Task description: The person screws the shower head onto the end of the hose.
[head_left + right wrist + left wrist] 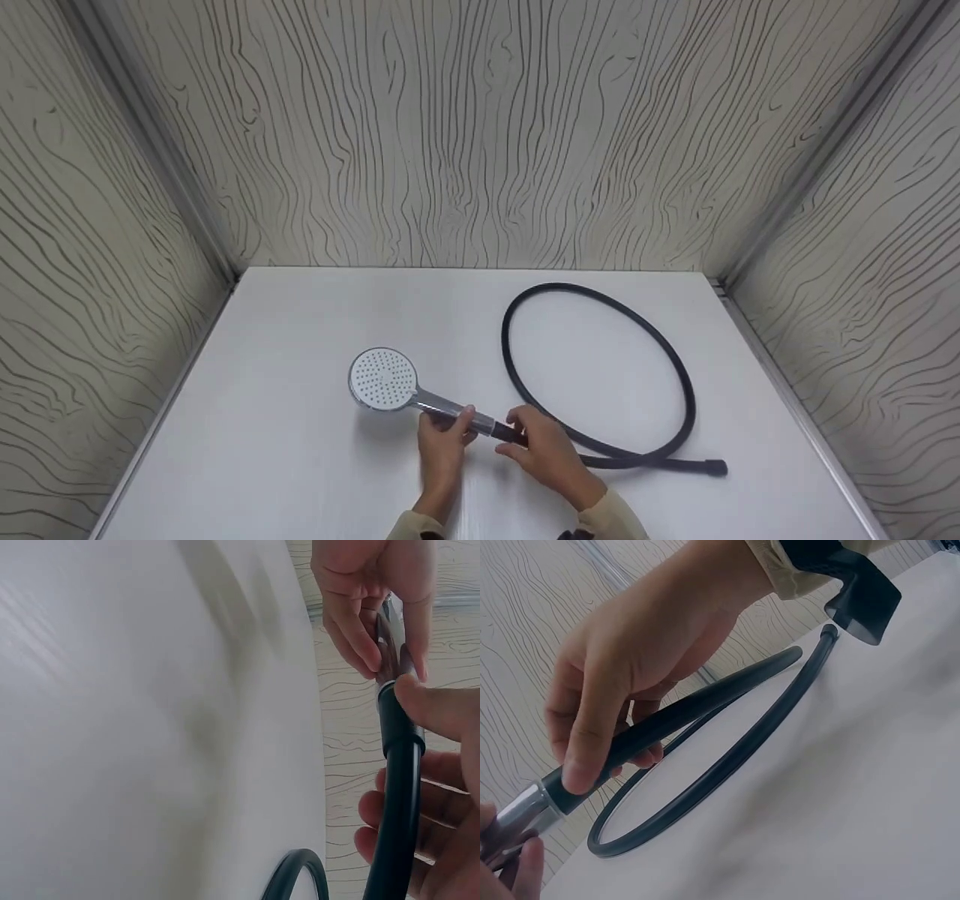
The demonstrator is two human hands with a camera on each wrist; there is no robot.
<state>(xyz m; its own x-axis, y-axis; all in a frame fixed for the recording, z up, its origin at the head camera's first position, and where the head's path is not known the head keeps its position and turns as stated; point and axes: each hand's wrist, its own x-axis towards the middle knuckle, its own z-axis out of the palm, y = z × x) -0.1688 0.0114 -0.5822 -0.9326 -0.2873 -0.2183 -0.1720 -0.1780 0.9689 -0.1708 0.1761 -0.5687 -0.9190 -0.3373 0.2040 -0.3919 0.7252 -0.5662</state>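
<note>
A chrome shower head point(383, 379) with a round white spray face is held just above the white table, its face toward the head camera. My left hand point(441, 454) grips its handle point(480, 424) near the lower end, thumb on top. My right hand point(551, 454) pinches the black end connector point(401, 720) of a shower hose point(558, 286). That connector meets the handle's end in a straight line; any thread between them is hidden. In the right wrist view, the right thumb lies across the joint and the other fingers curl behind the hose.
The hose forms one large loop on the white table point(285, 360), to the right of the hands. Its other end, a black nut point(716, 467), points right. Wood-grain panels point(465, 135) enclose the table at the back and both sides.
</note>
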